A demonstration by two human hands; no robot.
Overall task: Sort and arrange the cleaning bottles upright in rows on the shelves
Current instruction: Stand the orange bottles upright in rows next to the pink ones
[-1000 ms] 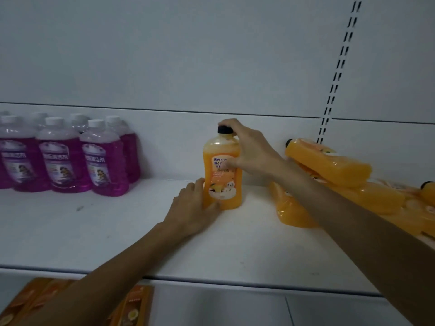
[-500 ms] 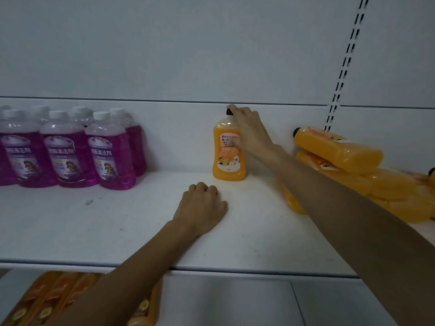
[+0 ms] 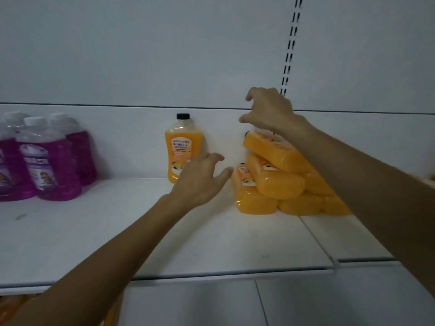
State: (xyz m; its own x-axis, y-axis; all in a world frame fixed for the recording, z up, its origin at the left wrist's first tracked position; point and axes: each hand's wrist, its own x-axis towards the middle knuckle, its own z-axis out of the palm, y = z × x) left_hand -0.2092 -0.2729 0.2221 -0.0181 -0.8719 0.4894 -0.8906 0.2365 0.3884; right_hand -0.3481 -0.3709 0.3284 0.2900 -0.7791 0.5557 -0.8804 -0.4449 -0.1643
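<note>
Orange bottle (image 3: pixel 180 151) upright, cap up; piled orange bottles (image 3: pixel 277 182) lying flat.

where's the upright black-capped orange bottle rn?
Head view, centre: upright orange plastic bottle stands at the back of the white shelf, between purple bottles leftward and piled orange bottles rightward.

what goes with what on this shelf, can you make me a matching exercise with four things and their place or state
Things:
1. purple bottles
2. lone orange bottle
3. orange pile
4. right hand

Places or states:
a. lying on their sides, stacked at the right
b. upright alone in the middle, at the back
c. upright in a group at the left
d. empty, reaching over the top of a stack

Pairs: 1-c, 2-b, 3-a, 4-d
</note>
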